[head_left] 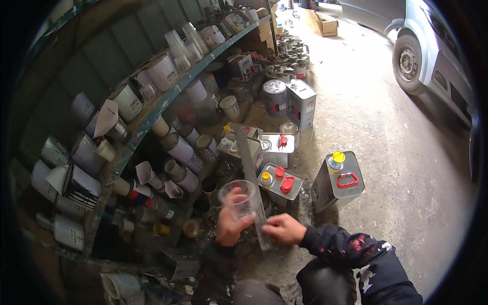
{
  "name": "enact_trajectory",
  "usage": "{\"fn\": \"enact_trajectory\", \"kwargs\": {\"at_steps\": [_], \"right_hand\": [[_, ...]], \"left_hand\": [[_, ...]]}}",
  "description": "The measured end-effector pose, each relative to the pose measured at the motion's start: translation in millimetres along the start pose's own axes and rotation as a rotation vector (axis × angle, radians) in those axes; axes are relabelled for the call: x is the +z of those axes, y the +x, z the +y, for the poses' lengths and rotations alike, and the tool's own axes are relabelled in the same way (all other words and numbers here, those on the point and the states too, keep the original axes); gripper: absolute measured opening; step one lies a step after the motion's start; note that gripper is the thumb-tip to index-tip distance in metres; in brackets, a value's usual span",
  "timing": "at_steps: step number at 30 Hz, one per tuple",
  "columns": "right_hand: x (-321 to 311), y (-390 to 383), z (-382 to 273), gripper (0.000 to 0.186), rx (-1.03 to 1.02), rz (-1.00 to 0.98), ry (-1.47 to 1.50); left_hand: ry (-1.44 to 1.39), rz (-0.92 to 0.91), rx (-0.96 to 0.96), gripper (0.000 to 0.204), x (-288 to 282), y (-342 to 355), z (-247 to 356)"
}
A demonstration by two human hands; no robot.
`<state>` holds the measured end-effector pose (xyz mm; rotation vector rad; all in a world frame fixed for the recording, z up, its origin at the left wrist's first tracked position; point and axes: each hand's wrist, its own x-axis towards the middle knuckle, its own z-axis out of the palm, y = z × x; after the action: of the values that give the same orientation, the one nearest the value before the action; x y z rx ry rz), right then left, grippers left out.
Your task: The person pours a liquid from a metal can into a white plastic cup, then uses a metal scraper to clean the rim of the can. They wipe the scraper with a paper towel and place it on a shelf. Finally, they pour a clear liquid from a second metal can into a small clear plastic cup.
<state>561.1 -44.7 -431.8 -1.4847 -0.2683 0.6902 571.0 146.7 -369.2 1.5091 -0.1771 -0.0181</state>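
Note:
My left hand (232, 221) is wrapped round a clear plastic cup (245, 203), its round mouth facing up. Beside it, my right hand (285, 229) grips a long, flat grey strip (249, 165) like a ruler or mixing stick, near its lower end. The strip slants upward past the cup's right side and is blurred by motion. I cannot tell whether it touches the cup. Just beyond my hands stands a metal can (277, 189) with a yellow cap and red fittings. Another rectangular metal can (339, 178), with a yellow spout and red handle, stands to the right.
A shelf with a green edge (168, 99) runs along the left, crowded with paint tins (163, 71) and stacks of clear cups (178, 47). More tins stand beneath it. Farther off are a round tin (275, 91), a tall can (302, 104), a cardboard box (319, 23) and a parked vehicle (437, 56).

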Motion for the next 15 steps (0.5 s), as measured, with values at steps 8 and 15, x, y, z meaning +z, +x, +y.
{"fn": "enact_trajectory", "kwargs": {"at_steps": [8,15], "right_hand": [[-13,189,24,0.026,0.078,0.345,0.066],[-10,259,50,0.022,0.063,0.45,0.459]], "left_hand": [[-0.095,0.346,-0.019,0.065,19,-141,23],[0.249,0.217,-0.105,0.064,9,-181,29]]}}
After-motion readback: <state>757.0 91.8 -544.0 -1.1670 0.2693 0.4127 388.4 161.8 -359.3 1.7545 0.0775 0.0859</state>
